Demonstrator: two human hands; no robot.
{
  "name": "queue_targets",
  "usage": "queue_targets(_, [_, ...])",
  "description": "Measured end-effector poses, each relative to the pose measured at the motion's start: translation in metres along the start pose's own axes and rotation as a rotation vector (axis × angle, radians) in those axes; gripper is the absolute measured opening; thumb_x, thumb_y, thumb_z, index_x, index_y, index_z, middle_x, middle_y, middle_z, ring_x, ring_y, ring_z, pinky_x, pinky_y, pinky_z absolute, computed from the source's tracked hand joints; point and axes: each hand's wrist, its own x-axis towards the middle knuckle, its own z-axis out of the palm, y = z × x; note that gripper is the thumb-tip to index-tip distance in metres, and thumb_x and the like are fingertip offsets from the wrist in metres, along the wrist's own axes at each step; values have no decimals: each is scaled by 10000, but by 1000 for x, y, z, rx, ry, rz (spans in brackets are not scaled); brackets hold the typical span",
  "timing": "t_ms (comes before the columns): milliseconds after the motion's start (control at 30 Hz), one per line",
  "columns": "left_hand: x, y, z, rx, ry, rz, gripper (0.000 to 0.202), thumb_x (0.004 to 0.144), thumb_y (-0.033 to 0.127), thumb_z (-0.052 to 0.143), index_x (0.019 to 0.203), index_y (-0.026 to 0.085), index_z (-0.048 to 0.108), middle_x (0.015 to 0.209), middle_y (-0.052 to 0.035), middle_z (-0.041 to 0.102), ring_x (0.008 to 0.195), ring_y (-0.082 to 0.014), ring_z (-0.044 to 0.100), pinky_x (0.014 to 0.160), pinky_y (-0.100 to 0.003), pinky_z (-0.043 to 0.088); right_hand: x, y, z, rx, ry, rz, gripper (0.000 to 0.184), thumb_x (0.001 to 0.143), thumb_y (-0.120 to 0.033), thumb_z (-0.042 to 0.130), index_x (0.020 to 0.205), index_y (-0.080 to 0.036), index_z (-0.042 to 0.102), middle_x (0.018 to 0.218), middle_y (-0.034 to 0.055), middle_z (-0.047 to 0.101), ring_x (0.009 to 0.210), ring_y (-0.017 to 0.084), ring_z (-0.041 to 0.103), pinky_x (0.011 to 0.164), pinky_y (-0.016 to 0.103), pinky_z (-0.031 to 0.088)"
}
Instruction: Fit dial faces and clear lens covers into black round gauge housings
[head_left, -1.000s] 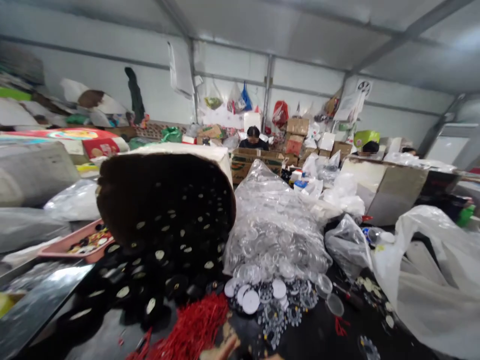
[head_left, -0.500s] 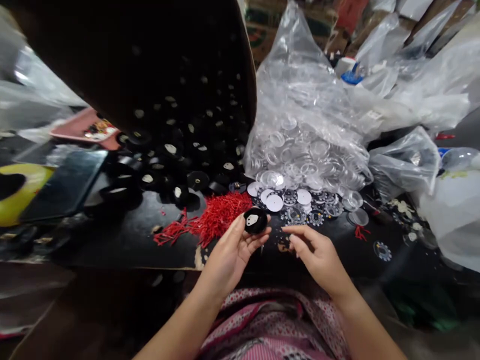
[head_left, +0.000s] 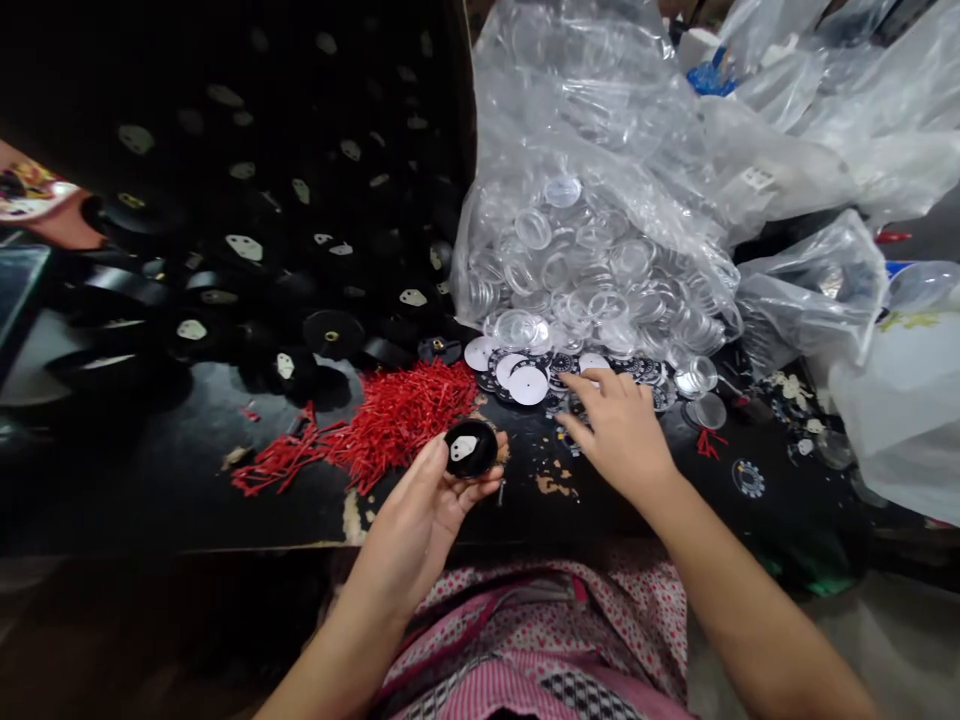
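Between the thumb and fingers of my left hand [head_left: 427, 515] is a black round case [head_left: 471, 449] with a small whitish plate on its face. My right hand [head_left: 622, 432] hovers at or on the pile of printed dial discs [head_left: 562, 368], palm down, fingers apart; whether its fingertips touch a disc I cannot tell. Plain white discs [head_left: 528, 385] lie just left of those fingers. Beyond them, clear round covers [head_left: 592, 270] spill from a transparent plastic bag [head_left: 555, 90]. A heap of thin red pieces [head_left: 401, 420] lies left of the held case.
Many black cases [head_left: 330, 335] fill the left and back left, some inside a large dark container [head_left: 285, 90]. More plastic bags [head_left: 817, 290] stand at the right. A single printed disc [head_left: 748, 478] lies near the table's front right. The black table [head_left: 247, 520] has worn patches along its front edge.
My right hand has moved forward from the front of the table to the discs. My left hand keeps hold of the black case. The view has tilted down and turned right.
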Motion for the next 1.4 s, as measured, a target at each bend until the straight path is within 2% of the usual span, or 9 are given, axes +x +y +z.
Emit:
queue_targets(200, [2, 1, 0, -38, -3, -15, 374, 899, 404, 623, 1129, 112, 659, 1115, -159, 739, 895, -208, 727, 774, -289, 587, 19, -22, 3, 27, 36, -125, 435, 904, -392, 640, 1302, -221, 597, 1239, 102, 627, 1076, 326, 528, 869, 474, 390])
queue_targets(367, [0, 3, 2, -75, 11, -33, 414, 922, 482, 576, 1126, 131, 660, 1114, -148, 741, 927, -209, 720, 792, -296, 571, 16, -27, 7, 188, 96, -160, 236, 950, -258, 572, 1143, -205, 696, 1117, 91, 698, 1015, 287, 560, 866, 451, 392])
queue_targets(467, [-3, 3, 6, -118, -2, -15, 453, 897, 512, 605, 1146, 138, 660, 1127, -148, 737, 934, -210, 713, 807, -299, 561, 7, -29, -2, 539, 215, -25, 183, 958, -236, 541, 998, -195, 714, 993, 70, 709, 950, 238, 596, 870, 419, 433])
queue_targets(567, [-5, 3, 10, -169, -52, -6, 450, 874, 530, 630, 1155, 181, 670, 1131, -119, 737, 899, -201, 710, 778, -303, 564, -4, -39, -7, 1039, 14, 228, 132, 923, -304, 587, 967, -211, 671, 783, 7, 642, 704, 163, 598, 653, 312, 482])
queue_targets(667, [-5, 2, 12, -175, -33, 44, 407, 892, 509, 617, 1170, 215, 668, 1164, -90, 724, 962, -193, 695, 789, -281, 561, -12, -47, -7, 1365, -153, 389, 271, 888, -295, 618, 1156, -261, 631, 784, -31, 586, 606, 111, 560, 552, 248, 457])
queue_targets(933, [-8, -8, 12, -63, -66, 34, 267, 926, 354, 613, 1166, 273, 696, 1209, -31, 710, 1039, -196, 690, 883, -306, 578, -23, -50, -13, 1212, -23, 407, 128, 870, -311, 655, 983, -251, 663, 844, -10, 650, 720, 126, 583, 607, 227, 481])
queue_targets(1100, [-15, -16, 14, 32, -88, 39, 319, 920, 368, 625, 1235, 342, 667, 1372, 13, 618, 1293, -236, 547, 1002, -318, 530, -23, -63, -19, 1049, 27, 247, 61, 890, -256, 626, 947, -237, 616, 865, -12, 667, 776, 137, 626, 713, 264, 505])
queue_targets(1200, [-18, -18, 12, 133, -96, 63, 336, 908, 377, 645, 1243, 372, 660, 1420, 43, 576, 1348, -218, 489, 1057, -282, 479, -21, -64, -20, 989, -29, 224, 45, 880, -240, 627, 902, -229, 589, 814, -21, 642, 746, 138, 617, 707, 281, 496])
queue_targets(1400, [-16, -17, 6, 191, -146, 69, 334, 912, 375, 637, 1246, 374, 657, 1449, 30, 550, 1354, -226, 479, 1009, -281, 508, -17, -56, -18, 1155, -227, 321, 121, 863, -302, 630, 855, -231, 532, 740, -45, 574, 628, 124, 578, 575, 262, 483])
